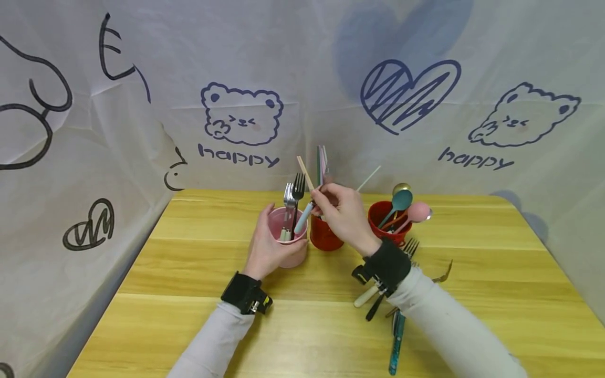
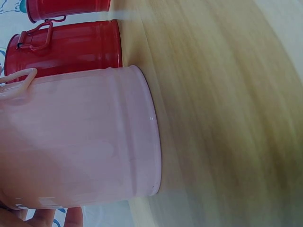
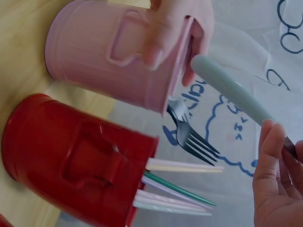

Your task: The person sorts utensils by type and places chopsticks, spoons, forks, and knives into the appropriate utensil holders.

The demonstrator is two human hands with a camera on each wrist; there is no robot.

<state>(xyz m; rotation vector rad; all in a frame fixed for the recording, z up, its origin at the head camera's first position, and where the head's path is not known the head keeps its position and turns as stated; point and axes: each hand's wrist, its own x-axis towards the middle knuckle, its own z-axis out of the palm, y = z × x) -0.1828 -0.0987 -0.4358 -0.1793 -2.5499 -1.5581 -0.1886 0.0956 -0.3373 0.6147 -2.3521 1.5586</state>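
Note:
My left hand (image 1: 270, 244) holds the pink bucket (image 1: 294, 257), its thumb along the near side of the rim. Inside stand silver forks (image 1: 289, 195) and a black fork (image 1: 298, 186). Over the bucket's mouth, my right hand (image 1: 347, 212) pinches the metal neck of a piece of cutlery with a light blue handle (image 3: 232, 90). That handle points down into the mouth; the head end is hidden by my fingers. Right beside the pink bucket is a red bucket (image 1: 327, 239) of chopsticks (image 3: 184, 165), partly covered by my right hand in the head view.
Another red bucket (image 1: 373, 212), with spoons including a teal spoon (image 1: 402, 200) and a pink spoon (image 1: 418, 212), stands to the right. Several utensils, among them a fork (image 1: 411, 247) and a teal-handled piece (image 1: 397, 344), lie under and near my right forearm. A white cloth wall (image 1: 321, 121) rises behind the table.

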